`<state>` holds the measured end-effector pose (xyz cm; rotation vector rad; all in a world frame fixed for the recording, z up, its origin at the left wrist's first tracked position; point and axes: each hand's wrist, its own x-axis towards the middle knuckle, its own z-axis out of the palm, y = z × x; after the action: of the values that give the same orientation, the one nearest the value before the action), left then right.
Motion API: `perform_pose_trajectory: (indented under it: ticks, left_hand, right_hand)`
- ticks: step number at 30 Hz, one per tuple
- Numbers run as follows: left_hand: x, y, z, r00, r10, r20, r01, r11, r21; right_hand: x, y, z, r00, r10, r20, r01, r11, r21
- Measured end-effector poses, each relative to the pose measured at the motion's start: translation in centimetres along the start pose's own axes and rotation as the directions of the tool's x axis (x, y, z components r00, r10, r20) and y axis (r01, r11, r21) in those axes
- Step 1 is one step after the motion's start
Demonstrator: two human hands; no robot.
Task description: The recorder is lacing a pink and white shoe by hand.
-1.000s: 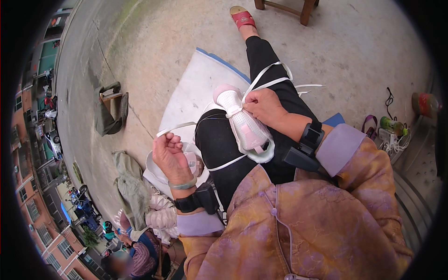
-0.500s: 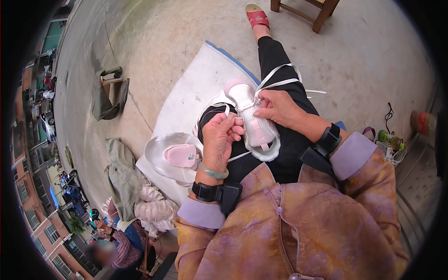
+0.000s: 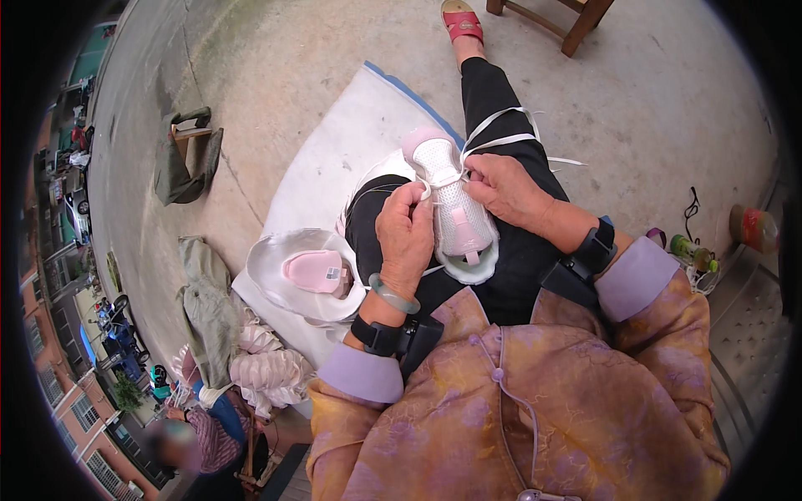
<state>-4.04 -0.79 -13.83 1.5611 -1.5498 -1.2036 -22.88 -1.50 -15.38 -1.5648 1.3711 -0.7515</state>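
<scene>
A white and pink shoe upper (image 3: 455, 209) lies on my lap, toe pointing away from me. My left hand (image 3: 407, 234) is closed on its left edge, pinching a white lace near the toe. My right hand (image 3: 505, 188) grips the right side of the shoe upper and the white lace (image 3: 501, 134) that loops across my black trouser leg. Both wrists wear black straps, and a pale green bangle sits on the left one.
A second white upper with a pink insole (image 3: 311, 271) rests on a white sheet (image 3: 334, 159) to my left. A stack of white uppers (image 3: 263, 367) lies beside it, near a seated person (image 3: 205, 434). A wooden stool (image 3: 568, 21) stands ahead; bottles (image 3: 693, 250) sit right.
My left hand came in from the left, where it held the lace out, and now pinches at the shoe's toe end. My right hand stayed on the shoe.
</scene>
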Motion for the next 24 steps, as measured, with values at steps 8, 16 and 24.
perform_pose_trajectory:
  ticks: [8,16,24]
  left_hand:
    - [1.1,-0.1,0.4,0.997,-0.078,0.000,0.073,0.943,-0.323]
    - [1.0,-0.6,0.6,0.988,0.014,-0.156,-0.008,0.999,0.036]
    - [0.7,-1.6,0.9,0.990,-0.026,-0.141,0.032,0.999,0.034]
  right_hand:
    - [0.0,0.3,0.2,0.999,-0.025,0.020,0.026,0.998,-0.061]
    - [0.0,-1.1,-0.3,0.989,0.125,0.077,-0.121,0.991,-0.053]
    - [0.0,-0.1,0.3,1.000,0.013,0.018,-0.013,0.999,-0.033]
